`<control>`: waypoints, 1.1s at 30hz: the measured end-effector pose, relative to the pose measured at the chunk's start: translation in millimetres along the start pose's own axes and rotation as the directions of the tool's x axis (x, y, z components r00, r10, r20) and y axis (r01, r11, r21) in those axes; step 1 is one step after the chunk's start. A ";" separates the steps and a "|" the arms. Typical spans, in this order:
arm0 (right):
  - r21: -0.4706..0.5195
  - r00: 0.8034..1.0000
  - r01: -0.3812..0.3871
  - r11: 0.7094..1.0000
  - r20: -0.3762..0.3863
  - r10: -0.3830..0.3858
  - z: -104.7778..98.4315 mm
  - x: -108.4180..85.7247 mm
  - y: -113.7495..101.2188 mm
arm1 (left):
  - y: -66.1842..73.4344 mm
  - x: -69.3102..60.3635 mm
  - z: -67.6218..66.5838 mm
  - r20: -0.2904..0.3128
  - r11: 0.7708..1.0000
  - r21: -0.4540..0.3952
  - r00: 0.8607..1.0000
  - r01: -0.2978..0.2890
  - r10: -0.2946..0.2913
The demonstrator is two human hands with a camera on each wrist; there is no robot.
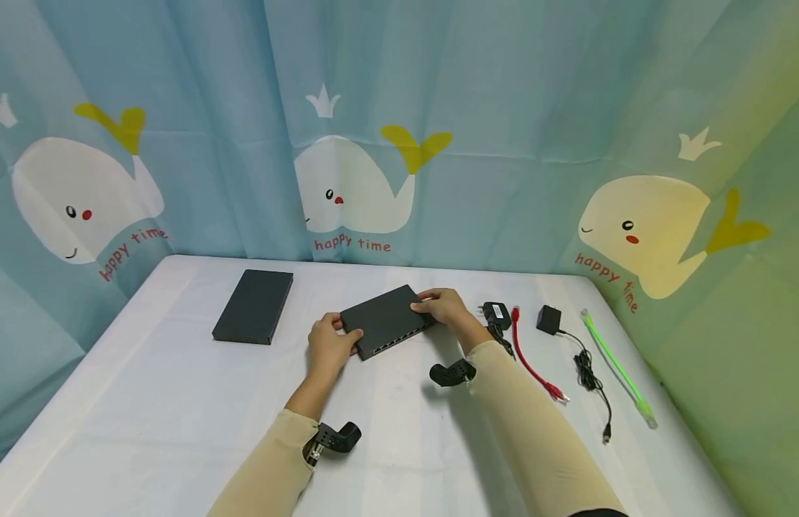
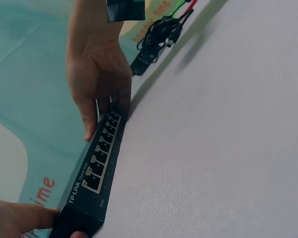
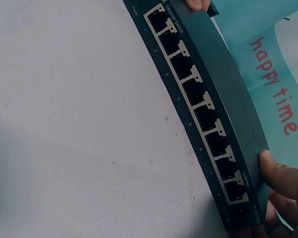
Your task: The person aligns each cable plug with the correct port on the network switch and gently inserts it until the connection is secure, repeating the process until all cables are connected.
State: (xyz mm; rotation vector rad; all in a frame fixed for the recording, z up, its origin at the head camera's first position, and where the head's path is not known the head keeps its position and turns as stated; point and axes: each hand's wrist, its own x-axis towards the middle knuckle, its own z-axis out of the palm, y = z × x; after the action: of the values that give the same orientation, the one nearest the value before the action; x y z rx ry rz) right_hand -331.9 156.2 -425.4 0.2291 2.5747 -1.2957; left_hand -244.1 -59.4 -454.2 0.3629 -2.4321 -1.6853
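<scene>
Pinching both ends of the switch (image 1: 385, 319) with left hand (image 1: 328, 346) and right hand (image 1: 444, 306), I'm likely positioning it; next move probably needs steadiness

Around the flat black rectangular Ethernet switch (image 1: 386, 322), the white worktop (image 1: 399, 445) offers passage at 6 o'clock, between beige sleeves (image 1: 535, 431), and at 9, between left fingers (image 1: 334, 321) and a flat black box (image 1: 253, 307). A black plug adapter (image 1: 497, 313), red cable (image 1: 530, 369) and green cable (image 1: 616, 365) obstruct 3 to 4; a light-blue curtain (image 1: 489, 187) bounds 12.
</scene>
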 end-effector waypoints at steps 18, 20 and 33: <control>0.003 1.000 0.008 1.000 -0.027 -0.008 -3.5 -5.3 7.2 | 0.6 22.6 -2.2 0.081 0.999 0.038 0.997 -0.007 0.004; 0.002 1.000 0.002 1.000 -0.029 -0.002 -4.3 -6.1 8.6 | 0.9 24.9 -1.7 0.084 0.999 0.050 0.996 -0.011 0.007; 0.151 0.998 -0.043 0.988 -0.038 0.050 -8.0 -15.7 17.2 | 8.6 45.7 -3.2 0.174 0.997 0.050 0.982 0.066 -0.074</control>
State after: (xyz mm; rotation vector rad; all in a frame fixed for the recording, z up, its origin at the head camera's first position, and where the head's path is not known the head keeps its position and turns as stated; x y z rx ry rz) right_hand -313.7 172.4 -429.4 0.3456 2.4909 -1.4842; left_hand -288.0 -72.5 -445.3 0.3222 -2.6139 -1.7649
